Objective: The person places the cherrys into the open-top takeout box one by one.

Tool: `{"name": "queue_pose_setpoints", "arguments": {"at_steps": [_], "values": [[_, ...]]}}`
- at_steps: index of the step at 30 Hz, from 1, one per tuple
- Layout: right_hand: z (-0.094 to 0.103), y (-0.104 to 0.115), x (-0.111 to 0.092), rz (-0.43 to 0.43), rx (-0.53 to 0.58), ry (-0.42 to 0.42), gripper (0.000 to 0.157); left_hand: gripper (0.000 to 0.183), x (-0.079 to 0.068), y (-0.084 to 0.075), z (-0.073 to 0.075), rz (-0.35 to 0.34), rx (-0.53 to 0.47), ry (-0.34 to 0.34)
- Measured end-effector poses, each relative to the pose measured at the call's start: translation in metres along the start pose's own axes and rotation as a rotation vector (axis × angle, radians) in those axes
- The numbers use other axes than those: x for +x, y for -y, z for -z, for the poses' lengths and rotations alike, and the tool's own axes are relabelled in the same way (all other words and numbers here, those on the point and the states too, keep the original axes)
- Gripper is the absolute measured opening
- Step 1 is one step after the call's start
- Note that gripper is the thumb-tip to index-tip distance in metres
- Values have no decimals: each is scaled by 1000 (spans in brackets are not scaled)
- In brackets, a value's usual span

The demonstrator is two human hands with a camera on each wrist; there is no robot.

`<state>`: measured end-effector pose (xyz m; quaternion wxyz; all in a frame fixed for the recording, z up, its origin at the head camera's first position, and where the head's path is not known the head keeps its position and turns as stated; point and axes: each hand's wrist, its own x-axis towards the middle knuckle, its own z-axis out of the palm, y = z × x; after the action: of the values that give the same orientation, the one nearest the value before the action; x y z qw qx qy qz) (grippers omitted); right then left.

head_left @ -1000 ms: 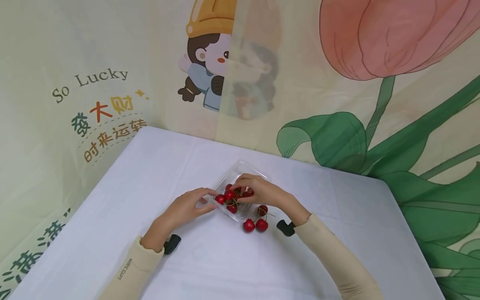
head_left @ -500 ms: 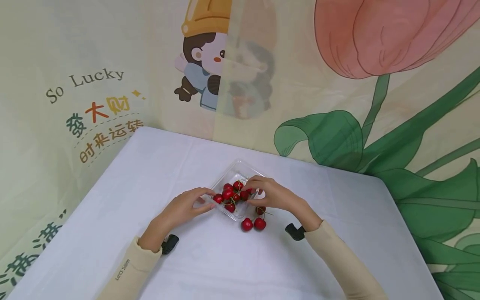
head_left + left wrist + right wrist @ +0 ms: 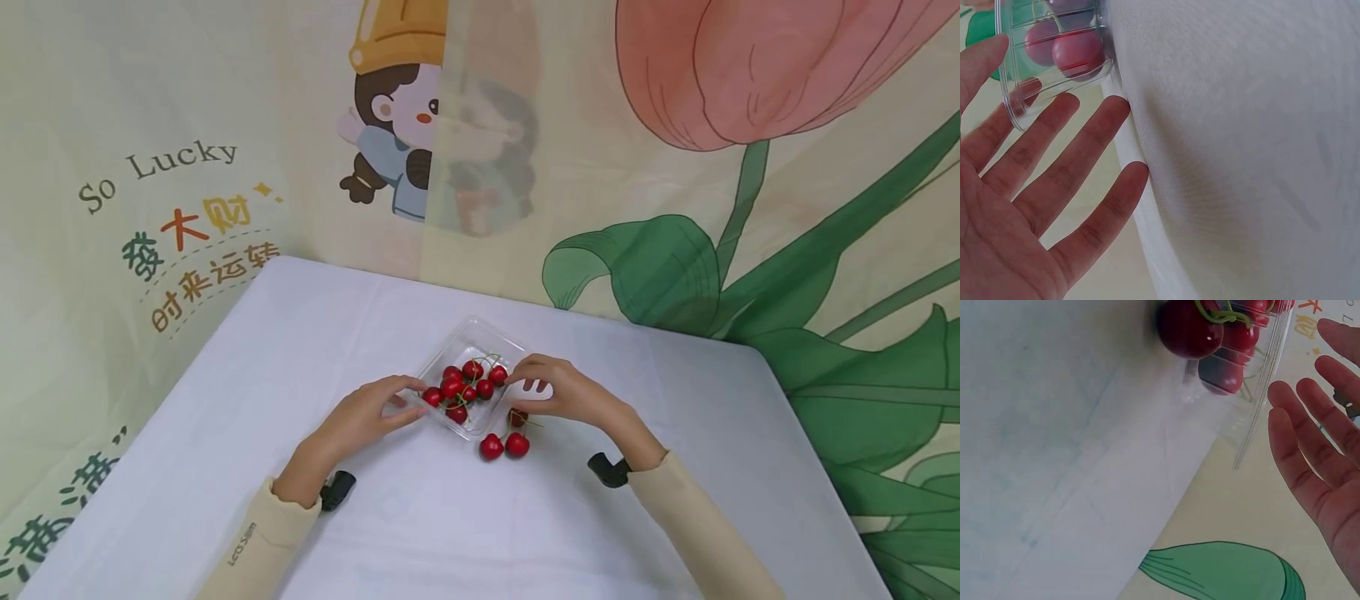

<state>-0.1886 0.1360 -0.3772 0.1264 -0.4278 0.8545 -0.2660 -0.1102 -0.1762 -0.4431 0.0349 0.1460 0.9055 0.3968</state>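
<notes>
A clear plastic container (image 3: 480,329) holding several red cherries (image 3: 452,386) with green stems sits on the white-covered table. My left hand (image 3: 369,417) is at its left corner, index fingertip and thumb right at the rim, other fingers spread and nearly straight in the left wrist view. Just off the right side is my right hand (image 3: 566,392), relaxed, with nothing between fingers and thumb. Beneath its thumb, outside the container, lies a dark cherry (image 3: 517,417). Two brighter ones, a left cherry (image 3: 491,447) and a right cherry (image 3: 517,445), lie in front of it.
White cloth covers the table (image 3: 420,533), whose far edge meets a printed backdrop (image 3: 495,258) with a tulip and a cartoon figure. Black wrist cameras, one on the left wrist (image 3: 338,490) and one on the right (image 3: 609,470), hang close over the cloth.
My right hand has drawn back to the right, out of the container, leaving the cherries under it in plain sight. The left hand stays at the corner. The whole head view shifts slightly.
</notes>
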Motion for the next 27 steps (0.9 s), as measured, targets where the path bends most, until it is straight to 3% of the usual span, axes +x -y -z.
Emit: {"name": "queue_pose_setpoints", "arguments": {"at_steps": [13, 27], "values": [[-9, -12, -16, -55, 40, 33, 31, 39, 0, 3, 0, 16, 7, -1], [-24, -21, -13, -49, 69, 78, 31, 39, -1, -1, 2, 20, 7, 1]]}}
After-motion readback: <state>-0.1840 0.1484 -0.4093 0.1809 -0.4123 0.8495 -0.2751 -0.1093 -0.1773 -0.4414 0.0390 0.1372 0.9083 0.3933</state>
